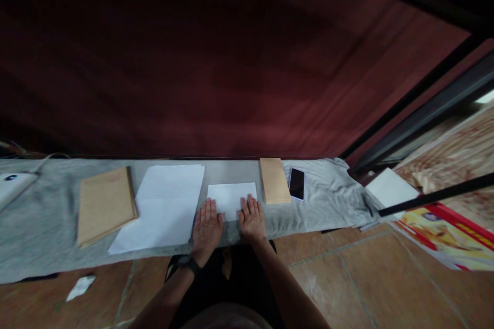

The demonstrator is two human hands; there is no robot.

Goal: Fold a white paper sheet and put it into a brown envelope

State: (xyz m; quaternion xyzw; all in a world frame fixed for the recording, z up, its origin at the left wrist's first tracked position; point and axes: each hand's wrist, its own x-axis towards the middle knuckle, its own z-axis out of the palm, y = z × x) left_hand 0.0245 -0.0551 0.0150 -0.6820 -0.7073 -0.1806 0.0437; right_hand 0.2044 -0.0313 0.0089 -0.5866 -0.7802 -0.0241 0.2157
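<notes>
Both hands are laid flat, palms down and fingers stretched out, near the lower middle of the frame; nothing is gripped by either. The left hand (206, 229) is pressed on the grey cloth (38, 226) with its fingertips at the lower left corner of a small folded white sheet (230, 196). A dark watch (188, 264) is worn on its wrist. The right hand (251, 218) is rested on the lower right part of the same sheet, its fingers lying over the paper's edge. The sheet itself is spread flat on the cloth, just above and between the two hands, in the centre of the frame.

To the left of the folded sheet, a stack of larger white paper (164, 208) is set at a slight slant, its near corner just beside the left hand. Further left, a pile of brown envelopes (104, 204) is placed, touching the white stack. To the right of the sheet, a narrow brown envelope (274, 180) is laid upright in the frame, and a dark phone (297, 183) is seen just beside it.

At the far left edge a white device (13, 185) with a cable is partly shown. A scrap of white paper (80, 287) is left on the tiled floor (366, 277) at lower left. At the right, another white sheet (390, 189) and a colourful printed poster (443, 234) are lying. A dark red curtain (216, 61) is hung across the upper frame.
</notes>
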